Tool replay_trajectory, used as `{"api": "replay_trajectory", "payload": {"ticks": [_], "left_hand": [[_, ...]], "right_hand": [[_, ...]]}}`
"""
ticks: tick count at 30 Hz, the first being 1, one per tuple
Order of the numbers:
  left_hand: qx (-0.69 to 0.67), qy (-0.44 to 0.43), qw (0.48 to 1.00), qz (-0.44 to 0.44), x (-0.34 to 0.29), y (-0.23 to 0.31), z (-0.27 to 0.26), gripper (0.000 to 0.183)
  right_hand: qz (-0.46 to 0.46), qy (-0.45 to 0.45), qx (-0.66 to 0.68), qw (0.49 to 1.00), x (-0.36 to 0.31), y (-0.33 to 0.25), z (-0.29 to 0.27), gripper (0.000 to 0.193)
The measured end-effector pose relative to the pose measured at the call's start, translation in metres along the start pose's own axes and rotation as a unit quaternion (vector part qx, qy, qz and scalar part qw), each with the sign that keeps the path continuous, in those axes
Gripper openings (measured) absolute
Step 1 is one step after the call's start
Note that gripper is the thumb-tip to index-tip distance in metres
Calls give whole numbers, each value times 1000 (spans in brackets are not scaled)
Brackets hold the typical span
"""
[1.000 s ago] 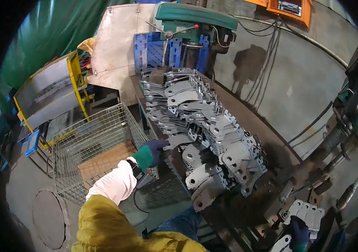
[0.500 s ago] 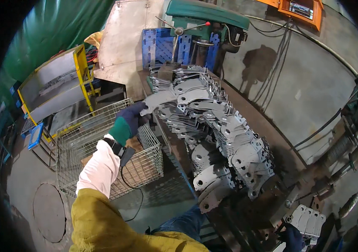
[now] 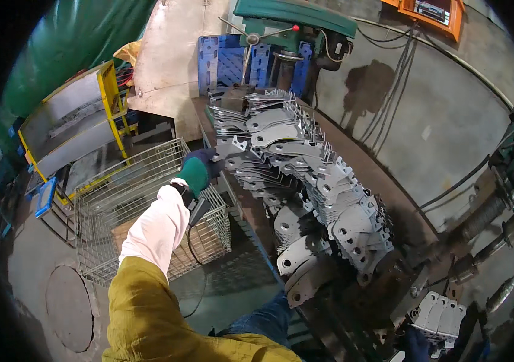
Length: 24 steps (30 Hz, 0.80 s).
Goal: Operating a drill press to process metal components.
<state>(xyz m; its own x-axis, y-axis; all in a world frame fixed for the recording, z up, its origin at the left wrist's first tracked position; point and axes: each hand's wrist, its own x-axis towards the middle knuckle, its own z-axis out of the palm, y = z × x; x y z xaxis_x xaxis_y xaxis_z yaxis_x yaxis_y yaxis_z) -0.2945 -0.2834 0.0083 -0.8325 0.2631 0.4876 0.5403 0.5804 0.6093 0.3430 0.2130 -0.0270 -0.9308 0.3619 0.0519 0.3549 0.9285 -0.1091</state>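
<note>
My left hand point(image 3: 207, 166), in a dark blue glove with a green cuff, is at the left edge of the bench. Its fingertips meet the end of a grey curved metal plate point(image 3: 228, 151) with a small bent tab, lying on the pile. The fingers are dark and partly hidden, so their grip is unclear. Low at the right, my right hand point(image 3: 417, 344), also in a dark glove, is closed at the lower left side of a small stack of pale metal plates point(image 3: 441, 317). Between the hands spreads a long pile of similar plates with holes point(image 3: 335, 190).
A wire basket point(image 3: 94, 244) with brown board in it stands left of the bench point(image 3: 383, 175). Behind the pile is a green drill press point(image 3: 293, 17) before blue plastic panels point(image 3: 208, 63). A yellow-framed rack point(image 3: 112, 99) is at far left. Machine parts point(image 3: 498, 223) jut in at right.
My left hand has moved slightly right and toward the bench. The plate it held out over the bench edge now lies against the pile, its tab showing. The right hand stays by its stack.
</note>
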Motion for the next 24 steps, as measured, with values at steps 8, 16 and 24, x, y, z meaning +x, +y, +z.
{"api": "replay_trajectory", "payload": {"ticks": [8, 16, 24], "left_hand": [[-354, -9, 915, -193, 19, -84, 34, 34], [60, -59, 996, 42, 27, -40, 49, 31], [132, 28, 986, -99, 52, -70, 54, 45]], "right_hand": [[-43, 38, 13, 998, 2, -7, 6, 80], [-62, 60, 15, 996, -4, -1, 12, 80], [-52, -1, 12, 999, -5, -53, -29, 82]]}}
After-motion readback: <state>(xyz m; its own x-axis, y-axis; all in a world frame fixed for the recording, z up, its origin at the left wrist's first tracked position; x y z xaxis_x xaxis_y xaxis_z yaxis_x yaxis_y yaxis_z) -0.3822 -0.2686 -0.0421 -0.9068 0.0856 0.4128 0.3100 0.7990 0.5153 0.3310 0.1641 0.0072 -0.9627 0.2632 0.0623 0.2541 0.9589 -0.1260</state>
